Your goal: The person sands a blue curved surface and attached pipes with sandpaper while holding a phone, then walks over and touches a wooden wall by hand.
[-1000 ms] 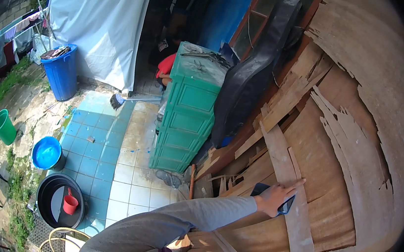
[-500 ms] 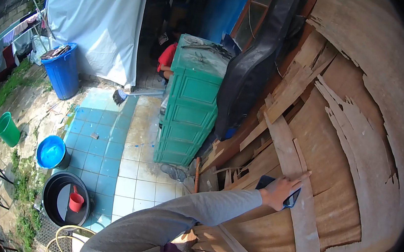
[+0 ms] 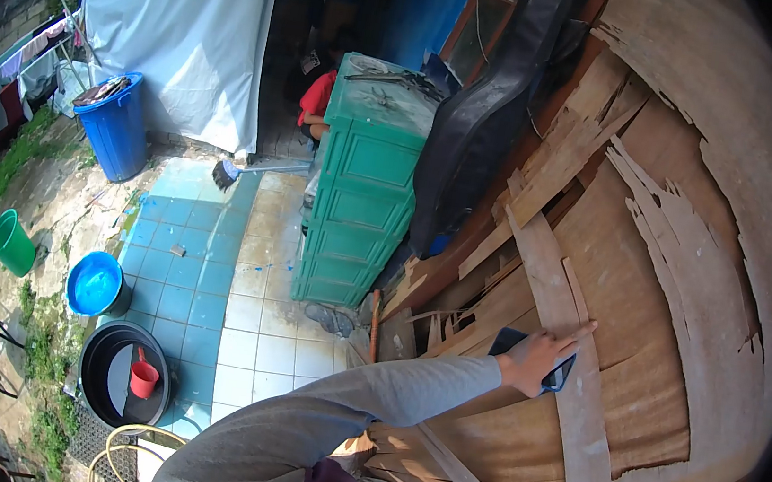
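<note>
My left hand [image 3: 536, 361] reaches across to the right, in a grey sleeve, over a large brown plywood panel [image 3: 645, 394] with a torn face. A dark smartphone [image 3: 559, 375] lies across under the palm, showing on both sides of the hand, and the hand appears to grip it. The fingers stretch forward onto a pale wooden strip [image 3: 548, 277] on the panel. How the thumb sits is hidden. My right hand is out of view.
Splintered boards [image 3: 574, 139] and a black case [image 3: 482, 109] lean beside a green cabinet [image 3: 363, 191]. A person in a red top [image 3: 316, 100] crouches behind it. Leftward are a blue bin [image 3: 114, 134], a black tub [image 3: 89, 379] holding a red dipper [image 3: 143, 379], and a broom [image 3: 227, 173].
The view has shifted slightly, so the yard things sit a little further left and higher. My left hand stays on the strip with the smartphone, its fingers slightly more spread.
</note>
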A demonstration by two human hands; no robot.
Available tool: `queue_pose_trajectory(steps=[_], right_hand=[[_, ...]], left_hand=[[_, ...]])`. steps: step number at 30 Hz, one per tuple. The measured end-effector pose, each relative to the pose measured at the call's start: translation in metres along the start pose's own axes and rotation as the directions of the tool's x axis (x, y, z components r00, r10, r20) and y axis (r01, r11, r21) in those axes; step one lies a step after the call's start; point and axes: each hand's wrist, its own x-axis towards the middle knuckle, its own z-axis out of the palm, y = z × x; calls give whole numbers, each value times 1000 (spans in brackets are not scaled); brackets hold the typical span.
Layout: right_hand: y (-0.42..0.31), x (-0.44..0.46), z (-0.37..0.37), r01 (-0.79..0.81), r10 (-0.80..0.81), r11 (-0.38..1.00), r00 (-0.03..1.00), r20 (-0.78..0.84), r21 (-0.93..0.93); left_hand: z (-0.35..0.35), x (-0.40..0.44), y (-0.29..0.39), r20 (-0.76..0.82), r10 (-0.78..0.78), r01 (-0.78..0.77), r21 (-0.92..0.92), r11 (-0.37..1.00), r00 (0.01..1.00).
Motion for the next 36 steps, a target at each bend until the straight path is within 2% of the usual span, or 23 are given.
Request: queue_pose_trajectory(steps=[1, 3, 4, 5, 6, 7, 8, 9, 10, 11, 12, 13, 14, 16, 17, 19, 21, 23, 25, 29, 32, 33, 36], right_hand=[[1, 4, -7, 0, 0, 1000, 1000, -1, -10], [3, 21, -17, -45, 34, 989, 996, 78, 141], [8, 38, -22, -44, 33, 989, 996, 79, 141], [14, 56, -25, 198, -234, 893, 971, -42, -403], [20, 74, -29, 122, -481, 502, 862, -160, -856], [29, 72, -32, 88, -492, 546, 838, -234, -833], [30, 63, -35, 172, -407, 725, 888, -213, -668], [30, 47, -39, 187, -239, 943, 957, -166, -277], [25, 35, -45, 123, -129, 990, 987, -96, -70], [19, 23, -54, 80, -79, 997, 995, -56, 17], [11, 14, -61, 55, -52, 996, 998, -34, 76], [-1, 6, -70, 34, -32, 993, 999, -22, 114], [-17, 4, -77, 22, -20, 989, 1000, -18, 147], [-43, 6, -92, -7, 10, 982, 1000, -12, 191], [-57, 13, -96, -18, 22, 980, 1000, -21, 199], [-71, 32, -103, -40, 52, 980, 997, -55, 193], [-72, 50, -101, -67, 87, 980, 991, -101, 188], [-77, 59, -113, -88, 112, 972, 988, -104, 217], [-76, 45, -105, -85, 111, 979, 985, -135, 186], [-70, 19, -95, -189, 180, 975, 980, 84, 117], [-71, 21, -100, -204, 186, 970, 973, 138, 131], [-70, 20, -97, -205, 187, 970, 973, 137, 132], [-67, 16, -83, -144, 146, 983, 989, -5, 117]], left_hand=[[-1, -1, 1, 8, -11, 11, -10, 1000, 1000], [-1, 0, 0, 10, -11, 11, -2, 1000, 1000], [-1, 0, 0, 13, -10, 10, 13, 1000, 1000], [-1, 0, 0, 17, -9, 9, 13, 1000, 1000], [-3, 0, 2, 26, -17, 16, 10, 1000, 1000], [-5, 1, 2, 36, -22, 21, 8, 1000, 999], [-5, 1, 1, 46, -8, 8, 9, 1000, 999], [-4, 2, 0, 18, -10, 10, 9, 1000, 1000], [0, 4, 1, -4, 1, -1, 0, 1000, 1000], [1, 5, 2, 2, -25, 25, 24, 999, 1000], [2, 6, 3, 15, -33, 33, 41, 999, 999], [-4, 7, 5, 35, -32, 33, -27, 999, 999], [4, 8, 1, -23, -4, 3, -52, 999, 1000], [7, 11, 2, -77, 20, -27, -101, 994, 997], [8, 14, 3, -30, -3, 0, -107, 994, 1000], [12, 15, 2, -100, 67, -76, -89, 993, 993], [15, 18, 7, -60, 132, -138, -124, 983, 990], [19, 19, 8, -129, 90, -109, -148, 983, 988], [15, 21, 18, -68, 92, -100, -126, 987, 993], [16, 19, 20, -106, 71, -84, -128, 988, 992], [16, 20, 19, -115, 72, -86, -118, 989, 991], [15, 19, 19, -114, 73, -86, -115, 990, 991], [13, 20, 19, -105, 72, -85, -125, 989, 992]])
